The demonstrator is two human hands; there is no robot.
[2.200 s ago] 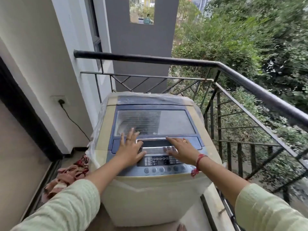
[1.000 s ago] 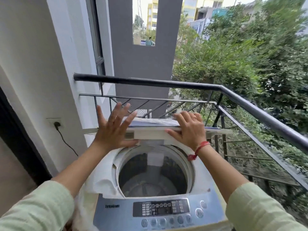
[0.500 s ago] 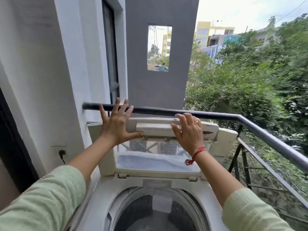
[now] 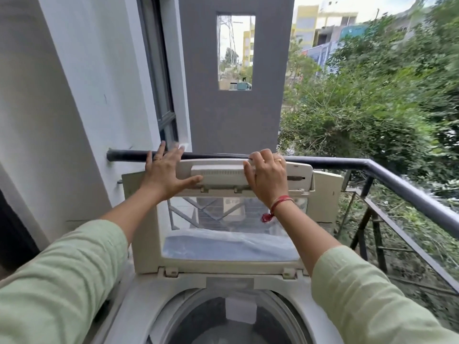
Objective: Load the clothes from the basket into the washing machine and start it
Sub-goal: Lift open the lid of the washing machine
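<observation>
a top-loading washer [image 4: 159, 289] fills the lower middle of the view, cream-white with a round drum [image 4: 223, 324] mouth open at the bottom edge; the inside of the drum is dark and what it holds cannot be made out. its lid [image 4: 146, 234] stands upright at the back, hinged along the washer's rear edge, with a clear window in the middle and a crumpled plastic sheet [image 4: 228, 244] lying along the window's lower part. the lid's upper section is folded, showing a ribbed cream panel. the left hand [image 4: 164, 173] lies flat on the lid's top left corner, fingers spread and pointing up, thumb stretched out under the panel, pressing rather than gripping. the right hand [image 4: 267, 176] curls over the top edge of the lid near the middle right, fingers hooked on it; a red thread [image 4: 277, 206] is tied round that wrist. both arms wear pale green sleeves. the lid's top edge sits just in front of a dark rail [image 4: 397, 180] that runs across behind it and bends toward the right, closing in the balcony. a white wall [image 4: 49, 108] stands close on the left of the washer. beyond the rail on the right are dense green trees [image 4: 372, 100], and a grey pillar [image 4: 236, 115] rises straight behind.
</observation>
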